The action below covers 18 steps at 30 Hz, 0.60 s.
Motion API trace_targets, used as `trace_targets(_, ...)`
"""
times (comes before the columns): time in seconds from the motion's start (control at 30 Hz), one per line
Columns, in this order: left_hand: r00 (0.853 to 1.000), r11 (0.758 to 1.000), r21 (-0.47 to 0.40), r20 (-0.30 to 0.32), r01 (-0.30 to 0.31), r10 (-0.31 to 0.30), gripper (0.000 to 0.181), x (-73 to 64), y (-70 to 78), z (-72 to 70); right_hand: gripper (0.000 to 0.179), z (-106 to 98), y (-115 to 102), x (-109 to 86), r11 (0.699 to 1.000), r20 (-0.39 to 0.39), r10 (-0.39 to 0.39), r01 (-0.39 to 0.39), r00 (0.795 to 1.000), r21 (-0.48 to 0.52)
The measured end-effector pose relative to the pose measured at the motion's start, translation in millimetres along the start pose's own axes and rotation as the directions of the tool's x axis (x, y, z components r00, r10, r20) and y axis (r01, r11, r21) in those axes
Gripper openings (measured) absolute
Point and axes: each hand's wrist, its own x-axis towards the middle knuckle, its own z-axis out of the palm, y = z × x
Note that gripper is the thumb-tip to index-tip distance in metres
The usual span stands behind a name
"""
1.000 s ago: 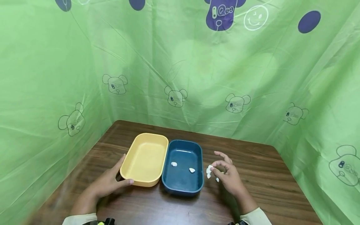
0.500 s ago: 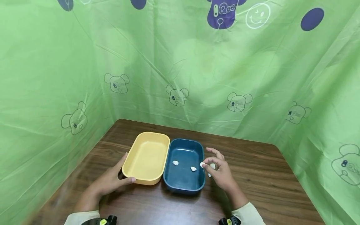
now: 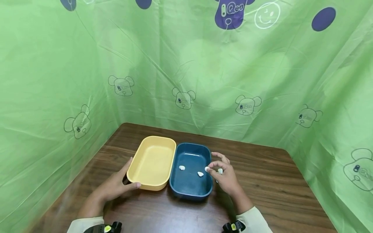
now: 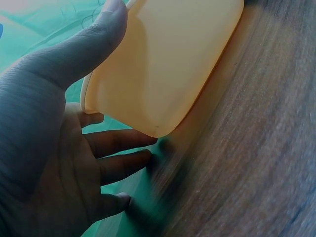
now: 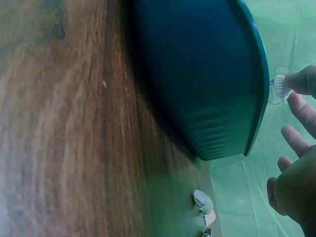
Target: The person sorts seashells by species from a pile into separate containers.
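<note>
In the head view my right hand (image 3: 226,178) pinches a small white seashell (image 3: 206,169) between thumb and index finger, over the right rim of the blue box (image 3: 187,187). Its ribbed surface shows in the right wrist view, while the other fingers are spread. Two white shells lie apart on the blue box's floor, a left one (image 3: 182,167) and a right one (image 3: 200,174). At the near left corner of the yellow box (image 3: 152,161), my left hand (image 3: 115,187) rests with straight thumb and loosely extended fingers touching its outside.
More shells (image 5: 203,201) lie on the brown wooden table (image 3: 271,184) right of the blue box, partly hidden by my right hand in the head view. The two boxes stand side by side. A green printed curtain (image 3: 215,71) surrounds the table's back and sides.
My right hand has lifted a shell from the group on the table and carried it left to the blue box's rim. The left hand has stayed at the yellow box.
</note>
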Motion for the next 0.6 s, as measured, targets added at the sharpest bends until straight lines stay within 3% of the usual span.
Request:
trace_targets(0.33, 1.000, 1.000, 0.009, -0.002, 0.004, -0.004, 0.122, 0.2, -0.1, -0.2, 0.008, 4.2, -2.9, 2.6, 1.000, 0.007, 0.002, -0.002, 1.000, -0.004)
trace_targets(0.6, 1.000, 1.000, 0.004, -0.004, 0.011, -0.011, 0.122, 0.0, -0.1, 0.3, 0.016, 0.6, -3.9, 3.5, 1.000, -0.010, 0.008, -0.008, 1.000, 0.016)
